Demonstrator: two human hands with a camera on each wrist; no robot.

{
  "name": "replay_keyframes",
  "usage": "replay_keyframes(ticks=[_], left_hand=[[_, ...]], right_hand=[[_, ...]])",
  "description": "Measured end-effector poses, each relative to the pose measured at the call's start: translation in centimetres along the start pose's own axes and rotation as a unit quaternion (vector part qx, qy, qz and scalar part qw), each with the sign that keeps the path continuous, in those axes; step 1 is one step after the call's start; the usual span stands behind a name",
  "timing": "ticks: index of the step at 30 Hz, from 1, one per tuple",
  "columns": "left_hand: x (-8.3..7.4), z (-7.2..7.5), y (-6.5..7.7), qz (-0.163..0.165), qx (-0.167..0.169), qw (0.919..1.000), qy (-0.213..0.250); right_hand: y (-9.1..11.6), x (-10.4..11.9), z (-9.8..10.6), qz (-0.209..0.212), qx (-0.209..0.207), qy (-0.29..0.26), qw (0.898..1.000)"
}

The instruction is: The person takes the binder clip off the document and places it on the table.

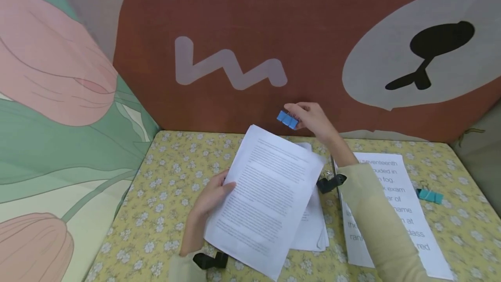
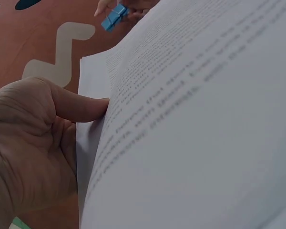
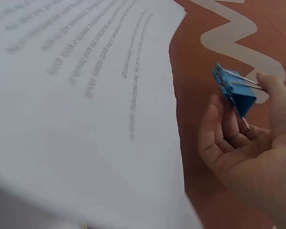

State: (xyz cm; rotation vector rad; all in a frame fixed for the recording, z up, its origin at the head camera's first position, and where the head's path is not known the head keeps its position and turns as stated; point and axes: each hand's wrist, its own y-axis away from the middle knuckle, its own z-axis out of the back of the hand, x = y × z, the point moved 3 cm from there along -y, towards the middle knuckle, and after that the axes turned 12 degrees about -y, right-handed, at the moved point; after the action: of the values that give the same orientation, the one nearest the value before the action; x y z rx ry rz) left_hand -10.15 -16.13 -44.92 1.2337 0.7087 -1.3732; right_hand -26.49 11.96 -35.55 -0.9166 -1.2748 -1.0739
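Observation:
A stack of printed paper sheets [image 1: 266,199] is held up at a tilt above the table, its text facing me. My left hand [image 1: 214,193] grips its left edge; in the left wrist view the thumb presses on the front and the fingers go behind, partly hidden. Beyond the top right corner of the sheets, my right hand [image 1: 313,121] holds a blue binder clip [image 1: 287,119] by its wire handles. The right wrist view shows the clip [image 3: 236,90] between thumb and fingers, apart from the paper.
More white sheets [image 1: 313,229] lie beneath the held stack. To the right, large-print pages [image 1: 420,234] lie partly under the right sleeve. A teal binder clip [image 1: 429,196] sits beside them on the flowered tablecloth [image 1: 156,212]. A brown patterned backdrop [image 1: 219,108] rises behind the table.

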Motion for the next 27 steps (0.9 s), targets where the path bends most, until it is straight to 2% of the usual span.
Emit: replay_keyframes(ticks=[4,10,15,22,27], left_hand=[[0.0,0.6,0.3,0.015,-0.026,0.9995,0.009],[-0.1,1.3,0.5,0.025,-0.053,0.9981,0.021],[-0.1,1.6,0.6,0.023,-0.065,0.9973,0.026],[-0.5,2.7,1.4,0.036,-0.086,0.9957,0.002],[-0.3,3.9,1.8,0.048,-0.089,0.9948,-0.007]], right_hand=[[0.5,0.2,0.2,-0.002,-0.017,-0.022,1.0],[1.0,-0.2,-0.4,-0.011,0.034,-0.025,0.999],[1.3,-0.2,-1.1,-0.017,0.054,-0.044,0.997],[1.2,-0.5,-1.9,-0.004,0.053,-0.027,0.998],[1.4,-0.5,-2.5,0.012,0.044,-0.039,0.998]])
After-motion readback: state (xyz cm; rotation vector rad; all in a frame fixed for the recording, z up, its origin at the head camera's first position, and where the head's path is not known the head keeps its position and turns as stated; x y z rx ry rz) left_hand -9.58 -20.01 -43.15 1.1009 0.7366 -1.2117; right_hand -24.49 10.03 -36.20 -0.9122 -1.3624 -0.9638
